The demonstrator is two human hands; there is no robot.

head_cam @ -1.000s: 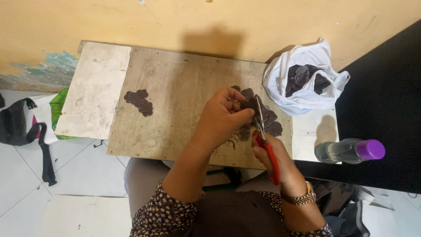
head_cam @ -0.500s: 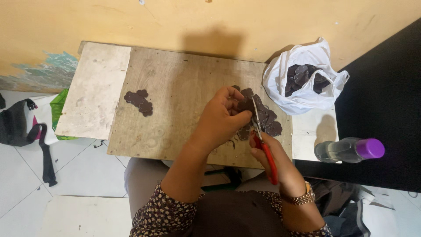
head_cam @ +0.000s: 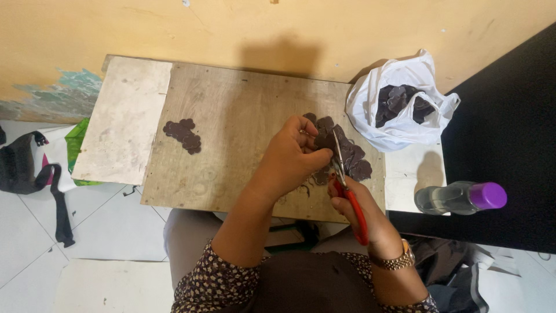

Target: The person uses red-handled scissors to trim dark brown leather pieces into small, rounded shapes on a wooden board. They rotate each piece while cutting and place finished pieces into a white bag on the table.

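Board (head_cam: pixel 243 116) lay on table (head_cam: pixel 124 116); small piece cluster (head_cam: pixel 183 134) at its left, larger pile (head_cam: pixel 347 155) at right; bag (head_cam: pixel 399 107) beyond, bottle (head_cam: pixel 460 197) rightmost.

Worn matt wooden board (head_cam: pixel 231 116), glossy white plastic bag (head_cam: pixel 370 98), red-handled metal scissors (head_cam: pixel 347 191).

I see red handles on the scissors (head_cam: pixel 350 200) and dark purple pieces (head_cam: pixel 347 153) on my brown board (head_cam: pixel 231 127). The bag (head_cam: pixel 399 136) is white, the bottle cap (head_cam: pixel 487 195) purple.
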